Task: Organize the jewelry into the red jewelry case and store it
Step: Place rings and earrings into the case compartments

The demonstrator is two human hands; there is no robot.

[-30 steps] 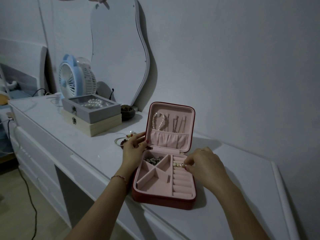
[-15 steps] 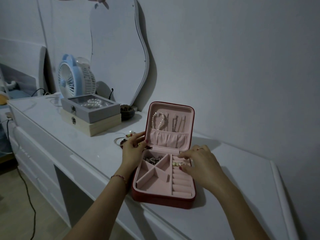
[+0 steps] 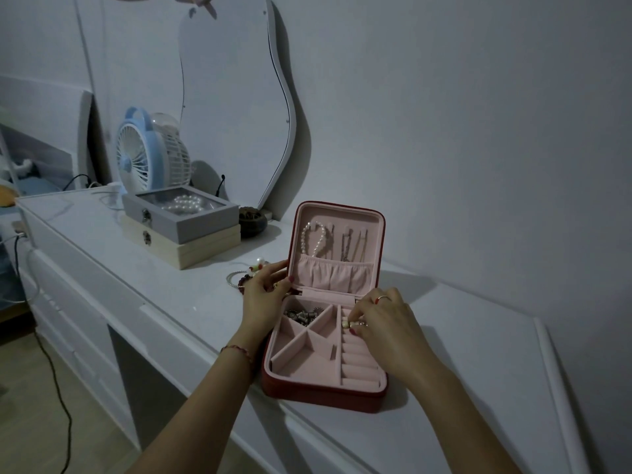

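Gold ring (image 3: 352, 323) pinched in right grip (image 3: 383, 325).

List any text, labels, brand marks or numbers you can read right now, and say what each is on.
No readable text in this view.
Red jewelry case: no label or brand shows on its shell or pink lining.
Grey glass-lid box and wooden box beneath it: only metal clasps, no writing.
Blue fan: no legible marking; too dim to tell.
Mirror: no lettering visible.
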